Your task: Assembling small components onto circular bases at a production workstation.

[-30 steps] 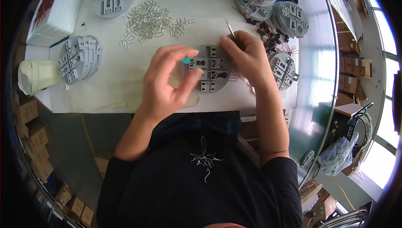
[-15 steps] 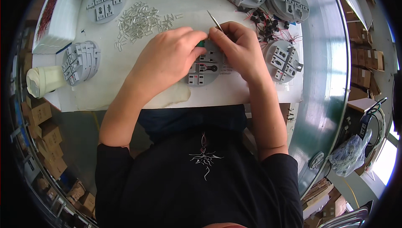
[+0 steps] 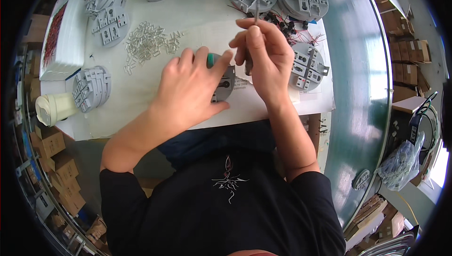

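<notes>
Grey round plastic base (image 3: 228,85), under my left hand (image 3: 186,86), on the white worktable (image 3: 125,100).
Left fingers spread wide across it, green band (image 3: 210,60) on one; my right hand (image 3: 269,60) closed round a slim metal-shafted tool (image 3: 257,13). Beside base: paper sheet (image 3: 243,85), small dark print.

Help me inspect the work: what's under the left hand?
A round grey base, partly showing, with a dark slot. The left hand covers the rest, hiding its details.

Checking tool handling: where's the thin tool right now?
Head view, above and just right of centre: the tool is in the right hand, its shaft just left of the wire heap.
</notes>
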`<state>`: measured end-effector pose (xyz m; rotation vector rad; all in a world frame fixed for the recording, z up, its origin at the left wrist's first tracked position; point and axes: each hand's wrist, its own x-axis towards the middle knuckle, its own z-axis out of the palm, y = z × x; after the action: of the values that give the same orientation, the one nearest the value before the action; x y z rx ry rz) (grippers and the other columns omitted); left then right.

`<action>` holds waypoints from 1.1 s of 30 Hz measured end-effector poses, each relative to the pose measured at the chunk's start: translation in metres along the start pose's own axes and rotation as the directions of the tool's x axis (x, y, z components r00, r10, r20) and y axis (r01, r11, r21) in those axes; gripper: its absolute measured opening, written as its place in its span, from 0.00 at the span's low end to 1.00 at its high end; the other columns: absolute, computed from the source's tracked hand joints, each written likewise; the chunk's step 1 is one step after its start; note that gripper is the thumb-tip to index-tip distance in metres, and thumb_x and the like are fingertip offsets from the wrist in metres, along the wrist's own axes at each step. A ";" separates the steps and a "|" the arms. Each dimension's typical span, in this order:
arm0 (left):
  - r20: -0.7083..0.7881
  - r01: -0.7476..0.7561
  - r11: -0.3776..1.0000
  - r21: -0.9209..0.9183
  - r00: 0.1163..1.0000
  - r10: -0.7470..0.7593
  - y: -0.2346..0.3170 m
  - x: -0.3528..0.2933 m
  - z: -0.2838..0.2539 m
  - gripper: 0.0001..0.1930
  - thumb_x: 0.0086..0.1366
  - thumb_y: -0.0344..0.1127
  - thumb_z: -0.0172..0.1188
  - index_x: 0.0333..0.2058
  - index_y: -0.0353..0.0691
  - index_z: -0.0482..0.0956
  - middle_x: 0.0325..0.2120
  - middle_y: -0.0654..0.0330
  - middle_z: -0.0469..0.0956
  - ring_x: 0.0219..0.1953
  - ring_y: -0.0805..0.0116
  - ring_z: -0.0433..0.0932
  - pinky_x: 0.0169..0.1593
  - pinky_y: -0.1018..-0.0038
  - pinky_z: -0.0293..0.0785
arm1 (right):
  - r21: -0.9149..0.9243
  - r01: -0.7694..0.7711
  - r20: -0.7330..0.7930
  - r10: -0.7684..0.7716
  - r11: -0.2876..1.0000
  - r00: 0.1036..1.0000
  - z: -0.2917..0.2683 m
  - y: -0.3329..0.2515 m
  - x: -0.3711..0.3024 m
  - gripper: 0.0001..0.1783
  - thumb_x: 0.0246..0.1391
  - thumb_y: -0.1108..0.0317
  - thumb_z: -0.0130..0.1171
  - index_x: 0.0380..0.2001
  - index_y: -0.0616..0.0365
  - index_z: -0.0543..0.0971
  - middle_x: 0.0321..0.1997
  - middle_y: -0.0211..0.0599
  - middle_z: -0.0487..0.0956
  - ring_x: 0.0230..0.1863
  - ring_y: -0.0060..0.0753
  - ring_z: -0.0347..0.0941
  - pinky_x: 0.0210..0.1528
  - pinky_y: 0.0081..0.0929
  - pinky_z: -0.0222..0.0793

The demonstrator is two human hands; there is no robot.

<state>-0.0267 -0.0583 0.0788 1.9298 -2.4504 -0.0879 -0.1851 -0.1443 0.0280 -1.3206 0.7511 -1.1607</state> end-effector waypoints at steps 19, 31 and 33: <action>-0.297 0.004 0.671 -0.742 0.895 -0.333 -0.020 -0.053 0.070 0.56 0.40 0.48 0.89 0.68 0.39 0.70 0.47 0.53 0.81 0.46 0.56 0.80 0.52 0.61 0.79 | -0.781 0.257 0.493 0.311 0.569 0.813 0.007 -0.056 -0.004 0.21 0.72 0.57 0.58 0.28 0.63 0.78 0.20 0.44 0.76 0.21 0.52 0.70 0.27 0.44 0.65; -0.342 -0.032 0.662 -0.749 0.874 -0.344 -0.022 -0.051 0.077 0.56 0.38 0.53 0.88 0.66 0.38 0.73 0.39 0.59 0.82 0.42 0.59 0.79 0.48 0.63 0.78 | -0.874 0.454 0.486 0.291 0.172 0.824 0.014 -0.040 -0.029 0.24 0.71 0.53 0.59 0.22 0.55 0.74 0.17 0.41 0.77 0.18 0.52 0.76 0.21 0.46 0.69; -0.349 -0.034 0.664 -0.747 0.870 -0.348 -0.021 -0.051 0.078 0.56 0.38 0.54 0.88 0.66 0.38 0.73 0.39 0.59 0.82 0.41 0.59 0.79 0.48 0.63 0.78 | -0.891 0.418 0.454 0.333 0.176 0.827 0.016 -0.042 -0.029 0.22 0.70 0.56 0.60 0.23 0.56 0.73 0.19 0.42 0.78 0.21 0.54 0.76 0.24 0.49 0.67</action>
<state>0.0016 -0.0114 0.0009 1.5311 -1.5453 -0.4771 -0.1879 -0.1064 0.0653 -2.6926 1.0469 0.0073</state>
